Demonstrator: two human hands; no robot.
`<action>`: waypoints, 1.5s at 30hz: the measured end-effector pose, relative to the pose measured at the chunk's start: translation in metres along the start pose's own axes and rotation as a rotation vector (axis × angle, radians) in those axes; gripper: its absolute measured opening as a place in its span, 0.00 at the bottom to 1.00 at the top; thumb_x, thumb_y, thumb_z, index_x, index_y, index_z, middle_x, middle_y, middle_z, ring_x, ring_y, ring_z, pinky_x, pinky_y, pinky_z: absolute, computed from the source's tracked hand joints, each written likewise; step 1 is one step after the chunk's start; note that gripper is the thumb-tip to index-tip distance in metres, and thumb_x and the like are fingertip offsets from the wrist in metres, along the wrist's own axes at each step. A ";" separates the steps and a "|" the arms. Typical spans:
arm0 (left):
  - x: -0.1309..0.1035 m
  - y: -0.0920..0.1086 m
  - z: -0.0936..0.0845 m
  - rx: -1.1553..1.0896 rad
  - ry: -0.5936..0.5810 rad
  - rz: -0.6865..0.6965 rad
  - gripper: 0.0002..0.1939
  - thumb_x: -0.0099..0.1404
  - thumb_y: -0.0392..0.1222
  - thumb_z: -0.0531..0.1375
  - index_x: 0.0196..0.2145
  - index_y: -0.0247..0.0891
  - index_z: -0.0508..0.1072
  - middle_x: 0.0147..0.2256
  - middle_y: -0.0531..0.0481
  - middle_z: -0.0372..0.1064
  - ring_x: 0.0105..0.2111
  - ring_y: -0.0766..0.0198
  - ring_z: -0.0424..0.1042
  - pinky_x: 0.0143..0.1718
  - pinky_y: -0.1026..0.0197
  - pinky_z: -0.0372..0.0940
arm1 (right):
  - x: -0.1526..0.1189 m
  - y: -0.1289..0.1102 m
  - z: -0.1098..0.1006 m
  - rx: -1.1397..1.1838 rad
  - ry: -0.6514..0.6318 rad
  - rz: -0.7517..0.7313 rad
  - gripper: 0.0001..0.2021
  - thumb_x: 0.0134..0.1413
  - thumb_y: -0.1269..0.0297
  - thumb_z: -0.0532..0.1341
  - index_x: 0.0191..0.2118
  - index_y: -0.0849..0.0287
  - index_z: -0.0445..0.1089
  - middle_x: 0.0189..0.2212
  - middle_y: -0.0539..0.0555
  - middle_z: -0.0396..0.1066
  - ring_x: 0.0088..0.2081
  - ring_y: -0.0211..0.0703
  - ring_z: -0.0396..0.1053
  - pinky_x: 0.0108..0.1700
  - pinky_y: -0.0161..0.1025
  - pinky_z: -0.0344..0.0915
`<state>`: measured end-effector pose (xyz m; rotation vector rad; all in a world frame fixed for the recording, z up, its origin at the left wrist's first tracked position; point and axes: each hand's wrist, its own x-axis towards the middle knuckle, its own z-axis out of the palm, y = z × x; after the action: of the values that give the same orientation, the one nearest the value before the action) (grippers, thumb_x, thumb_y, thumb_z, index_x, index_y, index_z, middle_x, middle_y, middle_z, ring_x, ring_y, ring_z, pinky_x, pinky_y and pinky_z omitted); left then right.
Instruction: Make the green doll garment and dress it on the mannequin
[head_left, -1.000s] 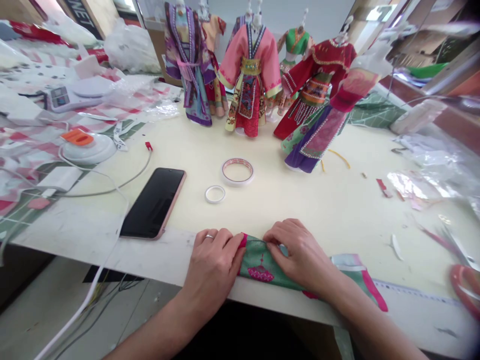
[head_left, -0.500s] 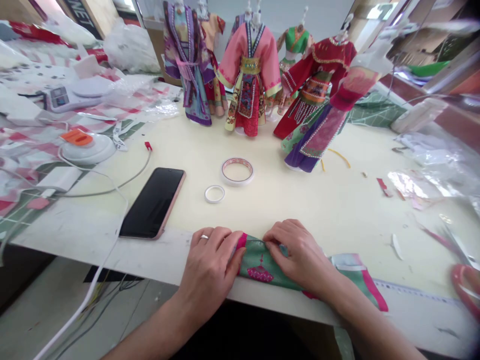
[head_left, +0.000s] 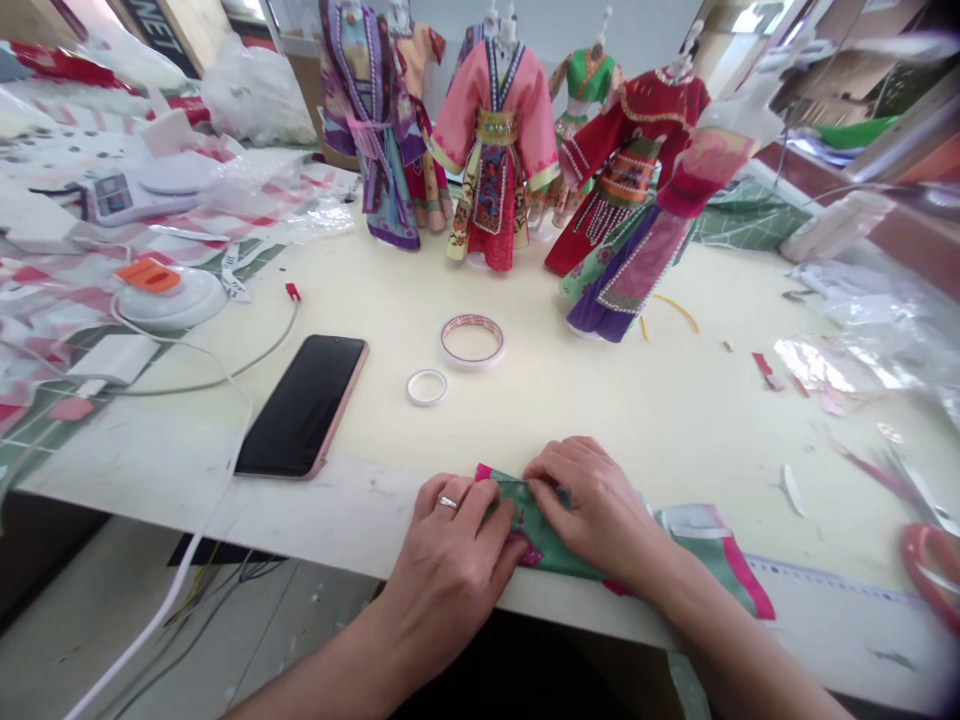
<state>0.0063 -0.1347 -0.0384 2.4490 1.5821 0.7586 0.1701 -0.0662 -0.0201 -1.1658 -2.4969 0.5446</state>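
Note:
A strip of green fabric [head_left: 553, 541] with pink edges lies folded along the table's front edge. My left hand [head_left: 459, 545], with a ring on one finger, presses on its left part, fingers bent together at the upper fold. My right hand [head_left: 596, 505] pinches the same upper fold just to the right, thumb and fingertips closed on the cloth. The fabric's right end, with a pale patch and a pink border, shows beyond my right wrist. My hands cover part of the cloth between.
A phone [head_left: 304, 405] lies left, near a white cable. Two tape rolls [head_left: 472, 341] [head_left: 427, 387] sit mid-table. Dressed doll forms [head_left: 499, 150] stand behind. Red-handled scissors [head_left: 926, 560] and scraps are at the right.
My left hand has moved right and slightly down over the fabric, closer to my right hand, and now covers most of the pink motif. The right hand has barely moved.

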 end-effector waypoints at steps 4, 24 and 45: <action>-0.002 0.000 0.001 0.018 0.049 0.028 0.09 0.63 0.40 0.56 0.39 0.34 0.72 0.42 0.44 0.69 0.41 0.55 0.65 0.46 0.50 0.56 | -0.001 0.001 0.001 -0.002 0.005 -0.007 0.07 0.53 0.76 0.54 0.29 0.60 0.67 0.25 0.51 0.67 0.31 0.40 0.63 0.39 0.40 0.57; -0.002 0.000 0.003 0.061 0.072 0.023 0.12 0.64 0.40 0.55 0.41 0.31 0.72 0.40 0.42 0.68 0.40 0.55 0.63 0.44 0.50 0.57 | -0.011 0.004 0.004 -0.278 0.101 -0.287 0.09 0.55 0.76 0.52 0.33 0.62 0.69 0.28 0.54 0.64 0.33 0.42 0.58 0.47 0.46 0.57; -0.003 -0.001 0.006 0.055 0.075 -0.026 0.13 0.64 0.43 0.56 0.43 0.33 0.71 0.46 0.45 0.69 0.46 0.52 0.61 0.52 0.45 0.52 | -0.013 0.006 0.006 -0.311 0.076 -0.322 0.09 0.57 0.73 0.52 0.34 0.59 0.69 0.28 0.52 0.64 0.33 0.40 0.59 0.55 0.48 0.53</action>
<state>0.0078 -0.1363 -0.0454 2.4601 1.6802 0.8227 0.1797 -0.0740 -0.0298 -0.8318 -2.6903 0.0267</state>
